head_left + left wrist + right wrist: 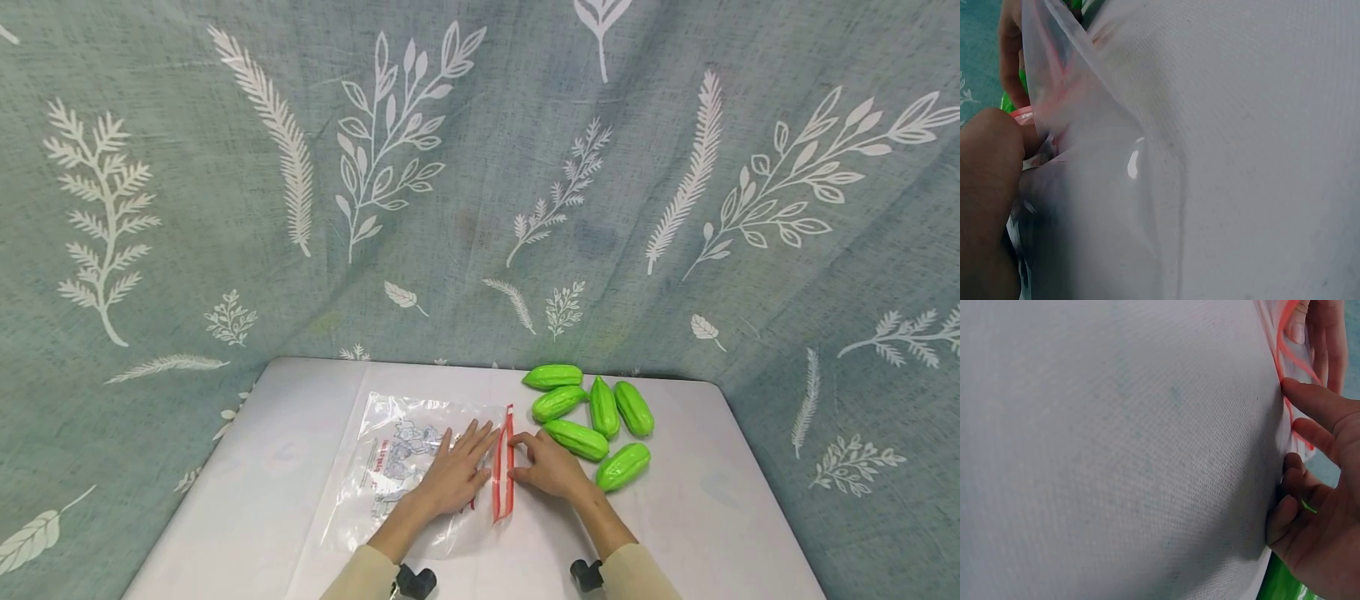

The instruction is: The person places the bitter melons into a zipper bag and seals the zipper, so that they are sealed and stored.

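Note:
A clear plastic zip bag (pixel 375 492) with printed drawings and a red-striped mouth (pixel 497 492) lies flat on the table. My left hand (pixel 454 475) rests on it, fingers spread, close to the red mouth. At that mouth, my right hand (pixel 551 467) touches the red edge with thumb and index finger set apart. In the right wrist view, the thumb (pixel 1316 403) meets the red strip (pixel 1280 344), and the other fingers bend loosely. The left wrist view has the left hand (pixel 988 187) beside the bag's raised, cloudy film (pixel 1104 175).
Several bright green, ribbed, gourd-shaped pieces (pixel 577 439) lie right of the bag, one just behind the right hand. The white table (pixel 720 500) ends at a patterned green cloth (pixel 465 208) at the back, with cloth also along both sides.

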`<state>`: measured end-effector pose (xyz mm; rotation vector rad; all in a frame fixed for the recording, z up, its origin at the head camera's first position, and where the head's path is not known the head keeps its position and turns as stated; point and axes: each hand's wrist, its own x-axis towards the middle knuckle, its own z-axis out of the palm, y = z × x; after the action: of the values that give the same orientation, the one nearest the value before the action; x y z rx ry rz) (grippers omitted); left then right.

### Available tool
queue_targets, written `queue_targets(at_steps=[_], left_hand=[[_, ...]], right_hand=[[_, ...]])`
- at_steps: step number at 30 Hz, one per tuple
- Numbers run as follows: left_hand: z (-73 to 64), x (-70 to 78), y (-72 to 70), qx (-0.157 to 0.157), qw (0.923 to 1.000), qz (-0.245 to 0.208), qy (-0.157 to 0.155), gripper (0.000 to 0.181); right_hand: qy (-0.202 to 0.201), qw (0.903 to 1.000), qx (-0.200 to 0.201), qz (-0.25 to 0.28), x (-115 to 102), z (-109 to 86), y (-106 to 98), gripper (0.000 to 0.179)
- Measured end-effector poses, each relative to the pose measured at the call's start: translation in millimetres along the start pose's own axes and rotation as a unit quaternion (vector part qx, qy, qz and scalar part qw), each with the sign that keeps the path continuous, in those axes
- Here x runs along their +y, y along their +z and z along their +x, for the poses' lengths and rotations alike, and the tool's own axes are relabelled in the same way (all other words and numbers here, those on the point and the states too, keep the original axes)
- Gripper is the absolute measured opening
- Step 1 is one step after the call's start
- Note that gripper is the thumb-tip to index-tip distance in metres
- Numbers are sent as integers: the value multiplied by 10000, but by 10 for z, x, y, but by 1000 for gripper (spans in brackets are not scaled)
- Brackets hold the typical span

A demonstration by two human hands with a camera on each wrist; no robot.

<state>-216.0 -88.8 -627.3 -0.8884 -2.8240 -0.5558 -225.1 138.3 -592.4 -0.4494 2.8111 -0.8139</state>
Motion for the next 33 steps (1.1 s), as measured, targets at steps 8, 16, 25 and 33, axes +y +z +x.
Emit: queue_targets(at_steps=[8,16,25,33], left_hand=[[-6,-11,-19,-218,9997,-48,18,67],[-10,0,-15,-237,9997,-60,27,60],[-9,14,9,50,10000,64,28,53],[-1,50,68,533,9984,82,-142,57]], right_hand=[[16,10000,35,47,5,2,-3,52],[46,10000,6,36,24,5,7,52],[47,10000,40,22,26,-7,26,52],[81,9999,53,-59,10,-8,14,52]])
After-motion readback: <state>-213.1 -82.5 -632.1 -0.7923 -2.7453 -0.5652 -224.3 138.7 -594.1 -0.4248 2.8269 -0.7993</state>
